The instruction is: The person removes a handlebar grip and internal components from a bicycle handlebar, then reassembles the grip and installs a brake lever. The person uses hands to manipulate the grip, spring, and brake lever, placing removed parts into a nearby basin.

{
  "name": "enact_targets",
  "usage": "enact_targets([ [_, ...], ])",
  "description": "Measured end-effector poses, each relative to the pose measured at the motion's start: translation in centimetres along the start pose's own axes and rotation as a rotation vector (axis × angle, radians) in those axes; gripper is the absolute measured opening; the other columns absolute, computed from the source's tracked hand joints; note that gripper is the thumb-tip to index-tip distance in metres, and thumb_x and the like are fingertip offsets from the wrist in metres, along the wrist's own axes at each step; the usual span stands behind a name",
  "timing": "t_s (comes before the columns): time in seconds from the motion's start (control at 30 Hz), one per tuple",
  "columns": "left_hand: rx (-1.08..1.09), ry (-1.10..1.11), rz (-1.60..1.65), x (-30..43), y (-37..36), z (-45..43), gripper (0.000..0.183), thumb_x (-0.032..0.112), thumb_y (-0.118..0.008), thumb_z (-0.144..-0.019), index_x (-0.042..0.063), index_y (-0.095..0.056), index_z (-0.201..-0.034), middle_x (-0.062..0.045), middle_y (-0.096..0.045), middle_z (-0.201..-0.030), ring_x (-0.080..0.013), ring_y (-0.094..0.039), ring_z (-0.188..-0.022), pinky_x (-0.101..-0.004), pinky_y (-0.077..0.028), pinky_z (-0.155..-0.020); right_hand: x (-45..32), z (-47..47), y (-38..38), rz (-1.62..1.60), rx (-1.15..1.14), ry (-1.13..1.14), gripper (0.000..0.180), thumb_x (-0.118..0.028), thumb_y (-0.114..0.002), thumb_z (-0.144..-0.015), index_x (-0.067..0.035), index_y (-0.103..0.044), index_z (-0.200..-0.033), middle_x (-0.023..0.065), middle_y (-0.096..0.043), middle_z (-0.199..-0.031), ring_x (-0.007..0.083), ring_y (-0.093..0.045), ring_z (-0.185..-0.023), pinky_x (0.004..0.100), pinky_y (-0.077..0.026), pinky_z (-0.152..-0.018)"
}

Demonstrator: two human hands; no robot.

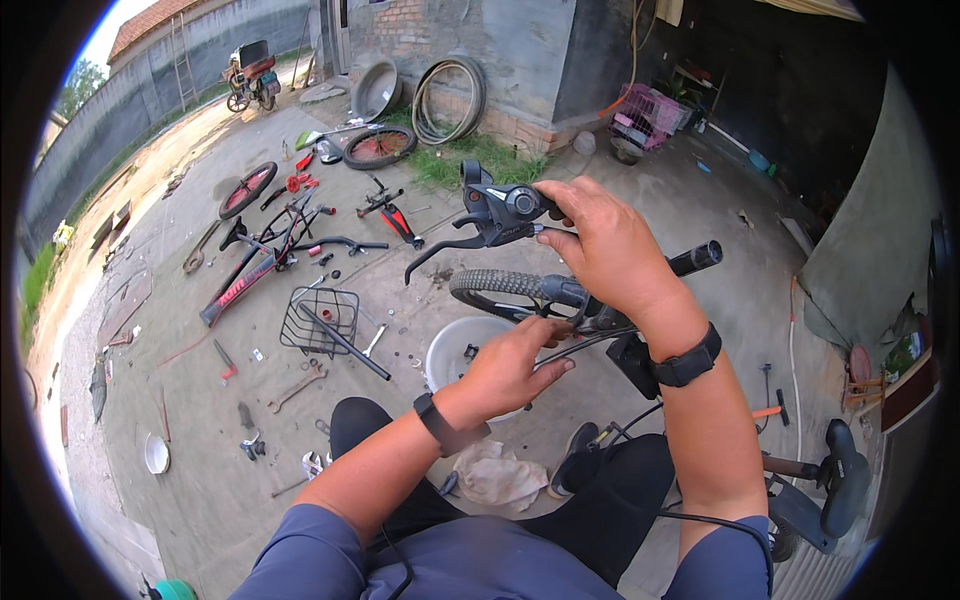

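Observation:
My right hand (611,251) grips a black combined brake and shift lever (502,214), holding it up with thumb and fingers at its right end. The curved brake lever blade points left, and an open clamp ring stands at the top. Lower down, my left hand (514,360) has black cables (592,341) running between its thumb and fingers. Behind the hands is a bicycle front end with a knobby tyre (495,289) and a black handlebar grip (696,259). My right hand and forearm hide part of the handlebar.
A white basin (450,352) with small parts stands below the wheel. Left of it lie a wire basket (319,319), an open-end wrench (300,386) and a bicycle frame (255,266). A cloth (499,476) lies between my feet; a bicycle saddle (844,476) is at right.

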State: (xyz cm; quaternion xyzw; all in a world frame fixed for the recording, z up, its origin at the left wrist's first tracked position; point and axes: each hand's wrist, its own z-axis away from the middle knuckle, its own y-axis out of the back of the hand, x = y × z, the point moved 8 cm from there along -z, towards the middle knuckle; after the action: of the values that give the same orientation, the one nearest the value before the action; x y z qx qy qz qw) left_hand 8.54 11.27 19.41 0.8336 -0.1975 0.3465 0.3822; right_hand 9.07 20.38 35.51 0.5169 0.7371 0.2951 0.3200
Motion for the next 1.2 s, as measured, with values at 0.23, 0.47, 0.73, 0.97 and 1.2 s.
enact_targets([
  [0.23,0.538,0.267,0.01,-2.8,13.8,6.5,0.072,0.025,-0.085,-0.091,-0.001,-0.049,-0.147,-0.017,-0.068,-0.135,-0.0284,-0.068,-0.122,-0.0396,-0.055,-0.1,-1.1,0.3,1.4,-0.08,0.051,0.086,0.042,-0.008,-0.079,-0.085,-0.006,-0.067,-0.126,0.0137,-0.066,-0.102,0.0367,-0.066,-0.098,0.0458,-0.054,-0.085],
  [0.47,0.265,-0.183,-0.695,8.7,17.6,0.9,0.104,0.032,-0.094,-0.072,0.006,-0.041,-0.157,-0.018,-0.04,-0.163,-0.0381,-0.045,-0.147,-0.0484,-0.044,-0.116,-0.7,0.8,0.7,-0.057,-0.007,0.062,0.045,-0.009,-0.079,-0.087,-0.007,-0.066,-0.13,0.0138,-0.067,-0.105,0.0365,-0.067,-0.099,0.0449,-0.054,-0.085],
  [0.73,0.104,-0.232,-0.88,9.3,16.6,-2.7,0.09,0.009,-0.085,-0.074,0.004,-0.045,-0.155,-0.018,-0.046,-0.157,-0.0395,-0.052,-0.139,-0.0466,-0.045,-0.115,-0.9,0.5,0.2,-0.009,0.021,0.088,0.044,-0.011,-0.079,-0.088,-0.007,-0.066,-0.129,0.013,-0.068,-0.107,0.0346,-0.068,-0.097,0.0434,-0.055,-0.086],
  [0.97,0.106,-0.294,-0.887,9.4,16.8,-3.6,0.086,0.001,-0.08,-0.071,0.001,-0.048,-0.151,-0.018,-0.052,-0.148,-0.038,-0.057,-0.133,-0.0429,-0.049,-0.111,-0.6,0.7,-0.3,-0.031,0.002,0.051,0.044,-0.011,-0.079,-0.088,-0.006,-0.066,-0.129,0.0131,-0.069,-0.108,0.0323,-0.069,-0.097,0.043,-0.055,-0.086],
  [1.2,0.004,-0.163,-0.817,8.3,17.3,-4.0,0.085,0.015,-0.087,-0.072,-0.002,-0.051,-0.147,-0.02,-0.057,-0.141,-0.0406,-0.06,-0.128,-0.0443,-0.052,-0.105,-0.4,0.9,-0.6,-0.032,0.041,0.053,0.043,-0.012,-0.079,-0.088,-0.006,-0.066,-0.128,0.0131,-0.069,-0.11,0.0334,-0.069,-0.101,0.0425,-0.055,-0.088],
])
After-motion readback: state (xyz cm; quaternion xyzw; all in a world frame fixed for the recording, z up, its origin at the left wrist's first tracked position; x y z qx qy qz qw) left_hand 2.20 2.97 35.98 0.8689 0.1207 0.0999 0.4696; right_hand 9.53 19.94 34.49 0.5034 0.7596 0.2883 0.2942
